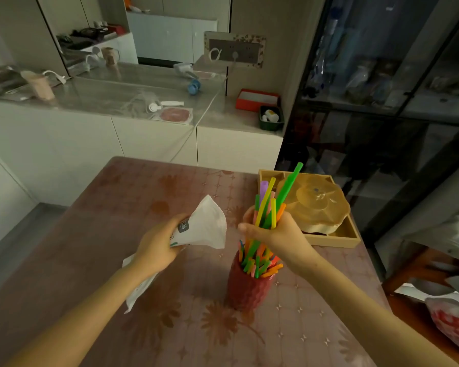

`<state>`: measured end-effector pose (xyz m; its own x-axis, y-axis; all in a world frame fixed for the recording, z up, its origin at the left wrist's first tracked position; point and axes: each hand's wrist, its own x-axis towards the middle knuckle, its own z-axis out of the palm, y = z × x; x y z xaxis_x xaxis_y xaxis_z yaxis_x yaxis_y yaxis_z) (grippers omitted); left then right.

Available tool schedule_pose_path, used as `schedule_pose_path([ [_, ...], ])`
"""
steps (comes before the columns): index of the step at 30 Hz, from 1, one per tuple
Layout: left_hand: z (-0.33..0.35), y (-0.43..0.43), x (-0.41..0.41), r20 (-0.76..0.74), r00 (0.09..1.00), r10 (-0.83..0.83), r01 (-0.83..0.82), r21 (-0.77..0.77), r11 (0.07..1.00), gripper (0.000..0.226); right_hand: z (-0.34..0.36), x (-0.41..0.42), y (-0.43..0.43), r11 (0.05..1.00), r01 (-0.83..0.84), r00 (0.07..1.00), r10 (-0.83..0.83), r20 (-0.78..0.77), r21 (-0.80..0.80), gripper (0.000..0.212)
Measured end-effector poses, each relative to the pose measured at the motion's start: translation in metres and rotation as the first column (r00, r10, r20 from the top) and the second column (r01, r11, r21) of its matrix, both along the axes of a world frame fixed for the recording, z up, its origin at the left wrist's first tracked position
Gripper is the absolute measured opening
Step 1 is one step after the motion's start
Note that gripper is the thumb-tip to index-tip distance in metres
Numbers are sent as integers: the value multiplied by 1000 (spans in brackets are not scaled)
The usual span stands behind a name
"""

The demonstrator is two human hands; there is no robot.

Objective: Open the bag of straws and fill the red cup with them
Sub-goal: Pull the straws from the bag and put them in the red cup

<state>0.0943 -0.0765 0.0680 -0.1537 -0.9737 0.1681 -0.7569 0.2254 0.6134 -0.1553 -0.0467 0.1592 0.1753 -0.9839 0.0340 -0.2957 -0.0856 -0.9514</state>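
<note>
A red textured cup [245, 290] stands upright on the table with several coloured straws in it, their tops fanning out at its mouth. Directly above the cup, my right hand [281, 235] grips a bundle of coloured straws [269, 202]; their upper ends stick up past my fingers and their lower ends reach down into the cup. To the left of the cup, my left hand [157, 246] holds the white straw bag [208, 226] around its middle, its open end flaring up and to the right. The bag looks flat.
A wooden tray [339, 238] with an amber flower-shaped lidded dish [316, 205] sits just right of and behind the cup. The table [122, 207] has a pink floral cover. A dark glass cabinet stands to the right, white counters behind, plastic bags at the far right.
</note>
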Motion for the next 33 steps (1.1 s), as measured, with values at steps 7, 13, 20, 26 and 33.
schedule_pose_path([
  [7,5,-1,-3,2,1000,-7,7,5,1000,60,21,-14,2,990,26,977,4,213,-138,20],
  [13,11,-5,-5,4,1000,-1,1,-10,1000,62,-2,-5,7,976,94,972,-132,-192,-195,11],
  [20,16,-7,-7,36,999,-25,26,-25,999,61,16,-14,10,906,-18,764,-260,-591,-422,14],
  [26,19,-8,-6,53,999,-5,7,-23,1000,63,14,-1,5,991,-1,695,-98,-713,-136,43],
  [33,21,-7,-7,55,998,7,-6,-17,1000,66,37,-12,-1,981,-22,676,-129,-725,-195,43],
])
